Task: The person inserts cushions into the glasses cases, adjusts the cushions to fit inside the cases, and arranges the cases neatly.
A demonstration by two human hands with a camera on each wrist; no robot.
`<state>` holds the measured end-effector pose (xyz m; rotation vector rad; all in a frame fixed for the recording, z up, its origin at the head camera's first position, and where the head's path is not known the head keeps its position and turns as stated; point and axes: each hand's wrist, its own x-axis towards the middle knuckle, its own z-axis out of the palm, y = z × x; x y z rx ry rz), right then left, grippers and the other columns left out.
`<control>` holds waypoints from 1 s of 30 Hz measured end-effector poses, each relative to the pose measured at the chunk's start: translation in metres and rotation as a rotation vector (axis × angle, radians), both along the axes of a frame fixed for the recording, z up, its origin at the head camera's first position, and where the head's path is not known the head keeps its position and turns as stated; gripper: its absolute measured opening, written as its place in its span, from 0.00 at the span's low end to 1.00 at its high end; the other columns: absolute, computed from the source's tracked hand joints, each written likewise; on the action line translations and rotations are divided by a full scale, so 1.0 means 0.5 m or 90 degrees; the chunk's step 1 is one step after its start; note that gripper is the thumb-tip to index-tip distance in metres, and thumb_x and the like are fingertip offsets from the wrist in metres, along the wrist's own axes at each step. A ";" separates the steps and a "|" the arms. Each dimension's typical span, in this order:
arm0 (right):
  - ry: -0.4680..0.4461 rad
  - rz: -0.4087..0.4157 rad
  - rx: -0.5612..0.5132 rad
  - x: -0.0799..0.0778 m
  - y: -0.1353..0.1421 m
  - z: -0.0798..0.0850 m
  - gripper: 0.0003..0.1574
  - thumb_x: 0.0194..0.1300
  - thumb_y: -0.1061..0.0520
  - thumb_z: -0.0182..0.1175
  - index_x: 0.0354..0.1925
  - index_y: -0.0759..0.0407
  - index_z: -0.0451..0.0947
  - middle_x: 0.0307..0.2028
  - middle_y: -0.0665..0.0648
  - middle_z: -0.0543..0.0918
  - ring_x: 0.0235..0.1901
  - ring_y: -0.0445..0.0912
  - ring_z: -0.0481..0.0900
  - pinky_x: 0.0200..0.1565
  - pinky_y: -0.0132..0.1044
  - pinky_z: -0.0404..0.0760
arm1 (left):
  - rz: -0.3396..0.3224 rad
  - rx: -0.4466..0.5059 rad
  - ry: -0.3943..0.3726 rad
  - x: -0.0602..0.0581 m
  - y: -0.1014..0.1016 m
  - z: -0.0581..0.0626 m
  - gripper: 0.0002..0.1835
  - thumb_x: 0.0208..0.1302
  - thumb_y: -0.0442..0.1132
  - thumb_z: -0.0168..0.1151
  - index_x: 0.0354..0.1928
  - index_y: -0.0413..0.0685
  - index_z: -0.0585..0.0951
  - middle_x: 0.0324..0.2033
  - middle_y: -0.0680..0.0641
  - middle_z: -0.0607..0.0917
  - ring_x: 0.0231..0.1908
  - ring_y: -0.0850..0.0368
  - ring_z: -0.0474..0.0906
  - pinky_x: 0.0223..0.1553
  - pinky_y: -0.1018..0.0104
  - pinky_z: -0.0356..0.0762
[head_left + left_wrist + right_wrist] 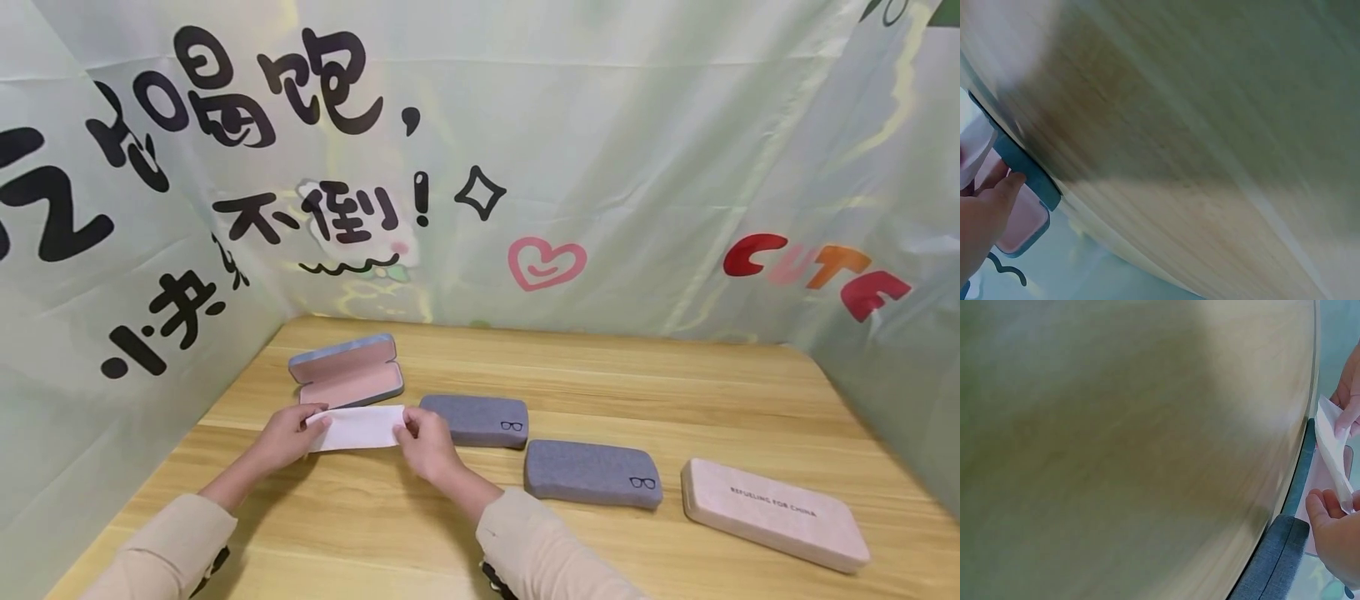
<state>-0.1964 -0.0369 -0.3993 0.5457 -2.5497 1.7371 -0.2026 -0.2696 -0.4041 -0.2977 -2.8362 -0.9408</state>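
A folded white cloth (358, 427) is stretched flat between both hands, in front of an open glasses case (352, 388) with a pink lining and blue-grey shell. My left hand (285, 437) pinches the cloth's left end, thumb on top. At the opposite end, my right hand (429, 444) pinches it between thumb and fingers. The right wrist view shows the cloth (1333, 450) edge-on, narrow and folded, with the pink lining behind it. Right beside my right hand lies a closed blue-grey glasses case (480, 419), its left end partly covered by the hand.
A second closed blue-grey case (588, 473), printed with small glasses, lies further right on the wooden table (600, 375). Beyond it sits a closed pink case (772, 510) with lettering. Printed fabric (637, 167) hangs around the table's back and sides.
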 end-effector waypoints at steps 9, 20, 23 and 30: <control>0.015 -0.007 0.011 -0.001 -0.006 0.002 0.20 0.63 0.66 0.55 0.18 0.59 0.60 0.14 0.47 0.60 0.20 0.37 0.60 0.24 0.26 0.60 | 0.000 0.007 0.000 0.001 -0.007 -0.003 0.09 0.66 0.35 0.54 0.29 0.37 0.78 0.50 0.30 0.78 0.20 0.66 0.62 0.24 0.71 0.65; 0.017 0.007 -0.004 -0.005 -0.023 0.000 0.13 0.62 0.67 0.56 0.21 0.65 0.68 0.15 0.48 0.64 0.20 0.37 0.62 0.24 0.26 0.62 | -0.001 0.008 -0.001 0.019 -0.010 0.002 0.10 0.65 0.35 0.54 0.26 0.40 0.77 0.48 0.31 0.79 0.20 0.66 0.62 0.24 0.71 0.65; 0.019 0.015 -0.004 -0.005 -0.029 -0.001 0.10 0.62 0.66 0.56 0.24 0.66 0.71 0.16 0.48 0.66 0.21 0.37 0.63 0.25 0.26 0.64 | 0.003 0.007 0.004 0.023 -0.012 0.002 0.11 0.65 0.34 0.54 0.24 0.41 0.75 0.48 0.32 0.80 0.20 0.67 0.62 0.25 0.72 0.66; 0.003 0.026 -0.006 -0.002 -0.041 -0.007 0.11 0.64 0.66 0.55 0.24 0.64 0.70 0.16 0.48 0.65 0.20 0.37 0.62 0.25 0.26 0.64 | 0.014 -0.008 0.014 0.038 -0.019 -0.002 0.10 0.65 0.35 0.55 0.40 0.34 0.81 0.46 0.35 0.82 0.30 0.63 0.70 0.29 0.73 0.67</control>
